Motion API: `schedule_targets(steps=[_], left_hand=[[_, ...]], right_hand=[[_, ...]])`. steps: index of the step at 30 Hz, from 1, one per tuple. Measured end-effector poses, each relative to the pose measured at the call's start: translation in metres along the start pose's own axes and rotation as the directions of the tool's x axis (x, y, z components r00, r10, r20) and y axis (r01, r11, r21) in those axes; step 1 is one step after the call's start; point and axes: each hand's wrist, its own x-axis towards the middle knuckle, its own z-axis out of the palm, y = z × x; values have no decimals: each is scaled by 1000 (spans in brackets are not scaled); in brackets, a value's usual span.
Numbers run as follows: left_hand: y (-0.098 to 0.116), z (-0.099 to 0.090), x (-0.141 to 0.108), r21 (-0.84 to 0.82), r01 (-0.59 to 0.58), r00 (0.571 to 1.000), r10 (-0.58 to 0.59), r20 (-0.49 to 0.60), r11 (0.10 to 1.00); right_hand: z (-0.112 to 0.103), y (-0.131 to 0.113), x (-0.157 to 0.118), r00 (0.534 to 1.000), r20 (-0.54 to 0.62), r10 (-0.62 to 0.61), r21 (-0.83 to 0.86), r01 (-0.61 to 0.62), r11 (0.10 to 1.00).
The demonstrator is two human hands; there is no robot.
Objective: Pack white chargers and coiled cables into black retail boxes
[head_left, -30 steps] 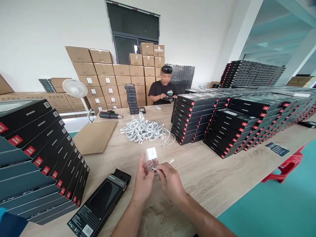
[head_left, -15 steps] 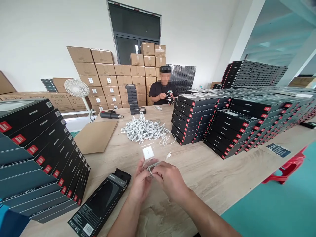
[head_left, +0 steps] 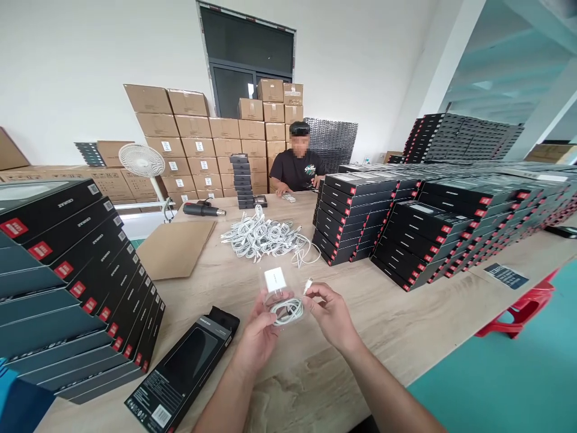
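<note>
**Bag:** a clear plastic bag [head_left: 283, 300] sits in your left hand, just in front of the white cable pile [head_left: 261, 237] from your viewpoint, and above the wooden table [head_left: 360, 343].
**Contents:** a white charger [head_left: 275, 279] stands at the bag's far end, with a coiled white cable [head_left: 287, 311] below it.
**Connector:** a small cable connector [head_left: 308, 285] pokes out toward your right hand.
**Left hand:** your left hand [head_left: 256, 337] is curled under and around the bag, gripping it with the fingers partly closed.
**Right hand:** your right hand [head_left: 331, 316] is half open, just beside the connector, and holds nothing; you can't tell whether its fingertips [head_left: 315, 293] touch it.
**Near the pile:** a black product box [head_left: 183, 373] lies nearer you on its left, beyond it a tall row of black boxes [head_left: 67, 282]. A cardboard sheet [head_left: 174, 249] lies just left of the pile, and a black heat gun [head_left: 202, 209] lies beyond that.
**Right of the pile:** stacks of black boxes [head_left: 351, 216] with red labels fill the table.
**Beyond the pile:** a co-worker [head_left: 297, 171] sits with one hand [head_left: 283, 190] on the table, in front of stacked cartons [head_left: 198, 144].
</note>
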Motion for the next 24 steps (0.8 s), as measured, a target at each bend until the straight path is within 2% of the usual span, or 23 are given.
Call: schedule_targets(steps=[3, 7, 11, 14, 19, 22, 24], left_hand=[[1, 2, 0, 30, -6, 1000, 5, 24, 1000], [-1, 5, 2, 73, -28, 997, 33, -63, 997], [-2, 4, 3, 107, -42, 994, 53, -99, 993], [-1, 3, 1, 65, -27, 996, 32, -83, 998], [-5, 1, -1, 5, 110, 994, -110, -21, 994], [-10, 2, 0, 9, 71, 994, -70, -88, 997], [-12, 5, 1, 5, 15, 992, -14, -126, 1000]], right_hand=[[2, -4, 3, 999, -12, 37, 96, -36, 995], [6, -4, 3, 991, -104, 89, 197, -67, 978], [9, 1, 5, 984, -126, 124, 265, -88, 960], [8, 1, 8, 987, -142, 81, 243, -45, 969], [4, -1, 8, 991, -132, 6, 97, 7, 995], [5, 0, 4, 998, -69, 3, 55, 1, 998], [6, 1, 3, 997, -82, -9, 45, 13, 999]])
